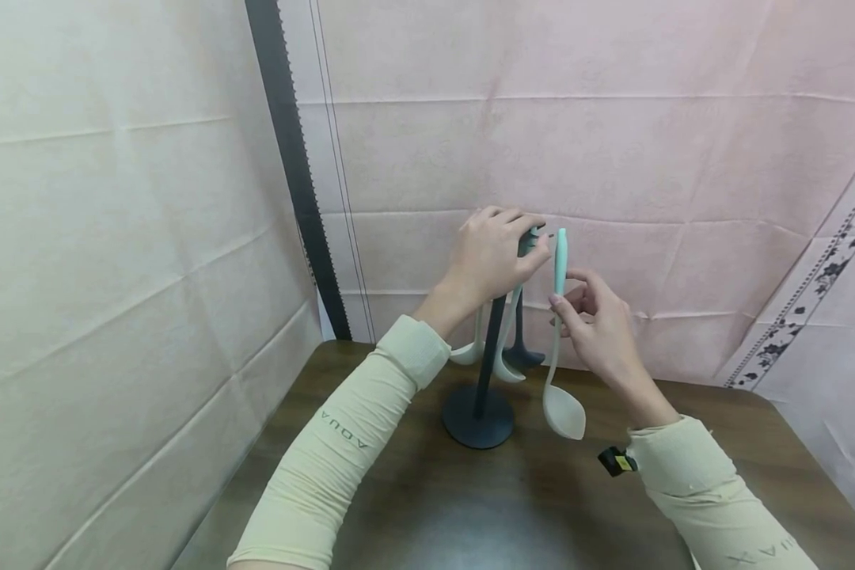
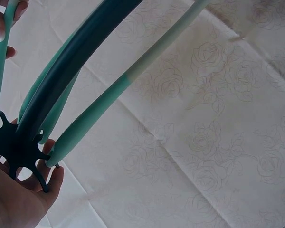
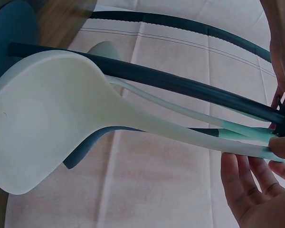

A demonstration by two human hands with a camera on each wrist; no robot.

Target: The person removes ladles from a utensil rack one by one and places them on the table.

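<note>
My right hand pinches the mint-green handle of a ladle between thumb and fingers. It hangs upright, bowl down, just right of a dark utensil stand. The ladle's pale bowl fills the left of the right wrist view. My left hand grips the stand's top, its fingers around the hooked rack. In the left wrist view, the handle's holed end is right by one of the hooks. Other utensils hang from the rack, among them a pale one and a dark one.
The stand's round base rests on a brown wooden table. Pale patterned cloth hangs behind the table's far edge, and another cloth hangs on the left. A small black tag is at the right cuff.
</note>
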